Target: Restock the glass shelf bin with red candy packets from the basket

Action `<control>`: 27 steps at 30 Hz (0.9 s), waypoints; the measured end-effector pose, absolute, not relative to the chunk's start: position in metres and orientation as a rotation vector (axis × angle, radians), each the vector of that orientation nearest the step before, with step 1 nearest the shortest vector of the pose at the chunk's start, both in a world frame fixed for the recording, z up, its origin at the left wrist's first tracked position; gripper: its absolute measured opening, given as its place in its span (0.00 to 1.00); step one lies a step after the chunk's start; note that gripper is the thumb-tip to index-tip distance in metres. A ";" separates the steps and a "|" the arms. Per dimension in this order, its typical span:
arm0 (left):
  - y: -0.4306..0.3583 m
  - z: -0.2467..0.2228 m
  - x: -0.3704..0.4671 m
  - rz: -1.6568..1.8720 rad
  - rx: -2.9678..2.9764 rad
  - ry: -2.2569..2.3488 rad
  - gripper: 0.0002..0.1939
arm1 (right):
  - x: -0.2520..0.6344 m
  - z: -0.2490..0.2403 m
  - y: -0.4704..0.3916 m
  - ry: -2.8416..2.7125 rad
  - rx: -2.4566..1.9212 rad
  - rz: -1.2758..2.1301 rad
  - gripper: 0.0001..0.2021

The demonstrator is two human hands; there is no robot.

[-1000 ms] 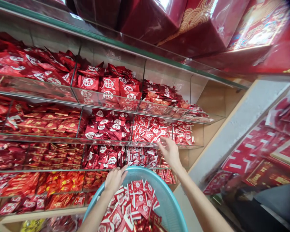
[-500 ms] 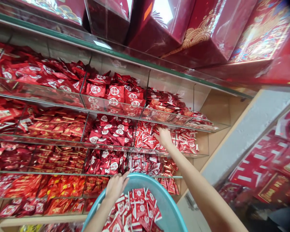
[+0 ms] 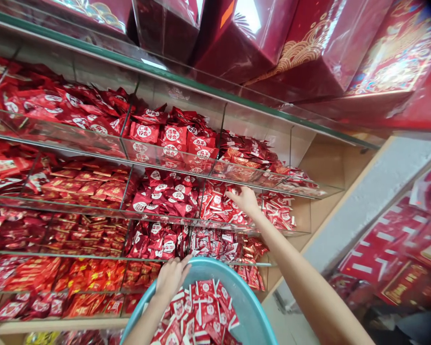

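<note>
Red packets (image 3: 208,306) lie inside the blue basket (image 3: 251,309), with the left hand (image 3: 170,279) clamped on its far-left rim; a slipping grip could tip it. Beyond and above the basket, the right hand (image 3: 247,201) reaches among small packets (image 3: 211,199) (whether its fingers hold any, I cannot tell), where a hasty drag might spill some over the glass front (image 3: 215,224).
</note>
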State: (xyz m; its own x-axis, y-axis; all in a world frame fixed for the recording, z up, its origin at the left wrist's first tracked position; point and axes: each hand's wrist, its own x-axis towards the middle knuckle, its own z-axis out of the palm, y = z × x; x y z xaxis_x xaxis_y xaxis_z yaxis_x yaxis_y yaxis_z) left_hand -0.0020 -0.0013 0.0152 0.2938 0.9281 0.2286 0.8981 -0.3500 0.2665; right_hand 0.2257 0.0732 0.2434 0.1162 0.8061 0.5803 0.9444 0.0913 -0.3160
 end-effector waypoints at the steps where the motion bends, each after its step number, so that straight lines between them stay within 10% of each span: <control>1: -0.001 0.015 -0.002 0.528 2.455 1.737 0.21 | 0.220 0.243 0.074 -1.697 -1.724 -0.198 0.21; 27: -0.002 0.014 0.000 0.476 2.415 1.761 0.21 | 0.223 0.218 0.052 -2.405 -1.247 0.090 0.23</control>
State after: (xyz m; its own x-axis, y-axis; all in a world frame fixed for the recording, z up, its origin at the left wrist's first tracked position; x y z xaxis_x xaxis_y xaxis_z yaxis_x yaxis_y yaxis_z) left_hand -0.0004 -0.0016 0.0141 0.2759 0.9436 0.1830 0.9073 -0.3185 0.2744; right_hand 0.2227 0.0516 0.2184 -0.5047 0.7928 0.3417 0.7650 0.5942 -0.2485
